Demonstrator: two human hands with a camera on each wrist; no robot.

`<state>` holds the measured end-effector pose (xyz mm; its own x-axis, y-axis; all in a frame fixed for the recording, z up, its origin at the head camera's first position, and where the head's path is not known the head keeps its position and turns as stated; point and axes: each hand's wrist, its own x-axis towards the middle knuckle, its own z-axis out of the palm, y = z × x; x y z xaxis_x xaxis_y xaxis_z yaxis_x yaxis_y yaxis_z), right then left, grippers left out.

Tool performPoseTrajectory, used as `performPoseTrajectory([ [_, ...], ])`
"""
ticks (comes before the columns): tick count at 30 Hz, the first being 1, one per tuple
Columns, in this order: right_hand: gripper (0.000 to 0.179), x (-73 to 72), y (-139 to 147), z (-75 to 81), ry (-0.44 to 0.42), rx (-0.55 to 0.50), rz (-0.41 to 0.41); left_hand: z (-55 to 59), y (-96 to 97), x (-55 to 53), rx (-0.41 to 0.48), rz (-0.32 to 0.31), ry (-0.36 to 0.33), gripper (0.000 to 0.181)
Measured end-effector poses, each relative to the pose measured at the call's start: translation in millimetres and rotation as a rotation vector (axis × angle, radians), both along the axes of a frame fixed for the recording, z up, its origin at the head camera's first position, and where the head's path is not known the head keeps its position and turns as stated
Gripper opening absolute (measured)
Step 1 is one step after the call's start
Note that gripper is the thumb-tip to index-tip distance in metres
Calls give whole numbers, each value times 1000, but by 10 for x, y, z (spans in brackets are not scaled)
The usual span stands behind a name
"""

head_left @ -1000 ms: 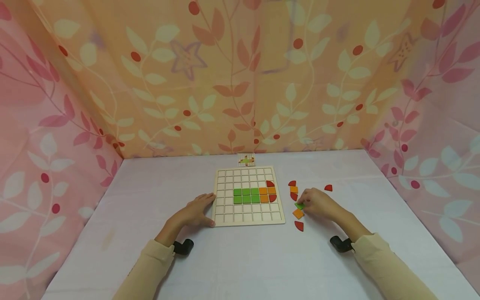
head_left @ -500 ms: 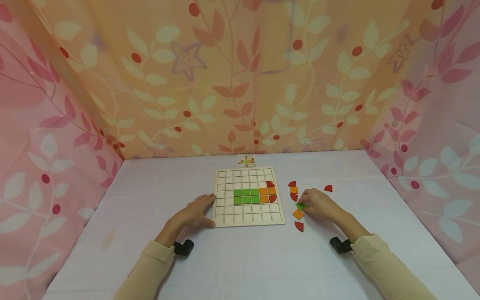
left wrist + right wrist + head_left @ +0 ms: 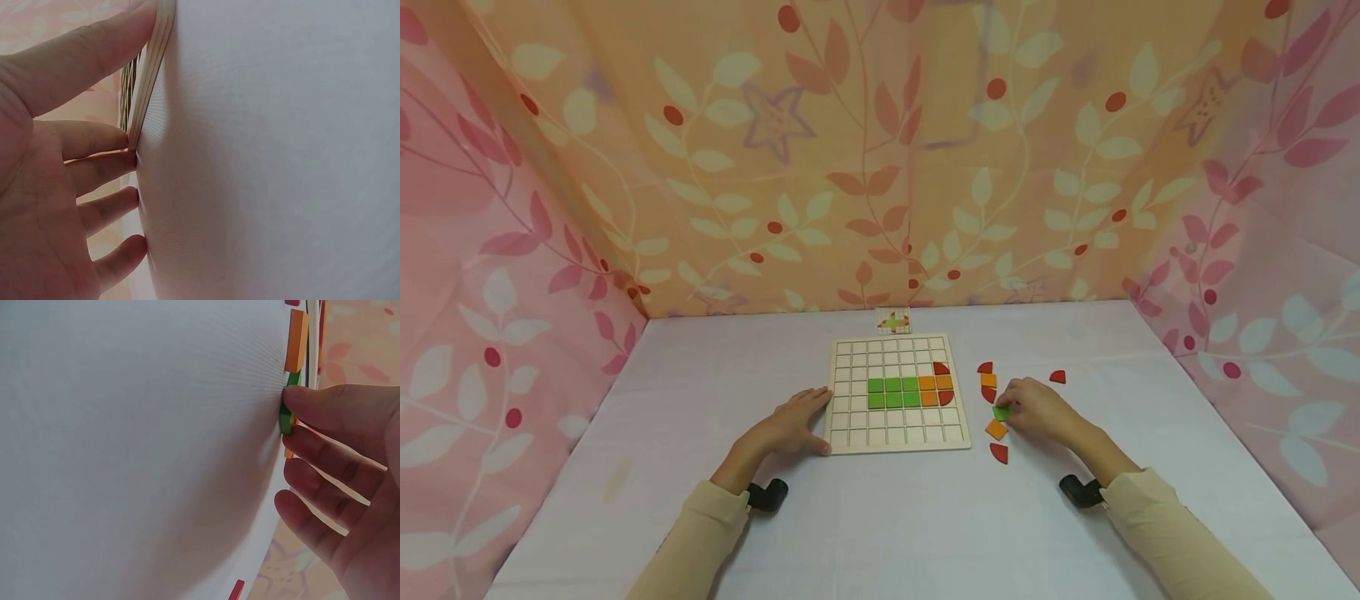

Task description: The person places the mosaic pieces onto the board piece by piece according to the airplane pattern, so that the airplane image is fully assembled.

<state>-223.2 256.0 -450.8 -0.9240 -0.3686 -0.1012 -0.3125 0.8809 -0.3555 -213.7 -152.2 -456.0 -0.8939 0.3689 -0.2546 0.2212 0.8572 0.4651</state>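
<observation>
A wooden grid board [image 3: 887, 433] lies on the table with green squares [image 3: 892, 392], orange squares [image 3: 928, 390] and two red quarter-round tiles in its cells. My left hand [image 3: 786, 427] rests against its left edge, fingers spread and mostly straight; in the left wrist view the thumb [image 3: 94, 53] touches the board's rim. Right of the board, my right hand [image 3: 1037, 408] pinches a green tile [image 3: 287, 412] at the table surface between thumb and index finger, and partly hides it. An orange tile [image 3: 996, 429] lies just in front of that hand.
Loose red quarter-round tiles [image 3: 998, 453] and another orange tile [image 3: 988, 380] lie right of the board. One red tile [image 3: 1057, 377] sits farther right. Behind the board is a small pattern card [image 3: 892, 321]. Floral cloth walls [image 3: 880, 208] enclose the table.
The green tile under my right fingers has shifted and turned very slightly. Both hands and the board stay in place.
</observation>
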Motion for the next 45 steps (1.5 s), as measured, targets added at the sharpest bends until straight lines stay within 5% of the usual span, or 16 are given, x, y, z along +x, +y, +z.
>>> performPoseTrajectory([
  [24,21,-26,14,-41,-51,-15,-42,-41,-15,-18,5,-8,-6,95],
  [45,26,-123,-341,91,5,-200,12,-17,-19,-12,8,-2,-24,94],
])
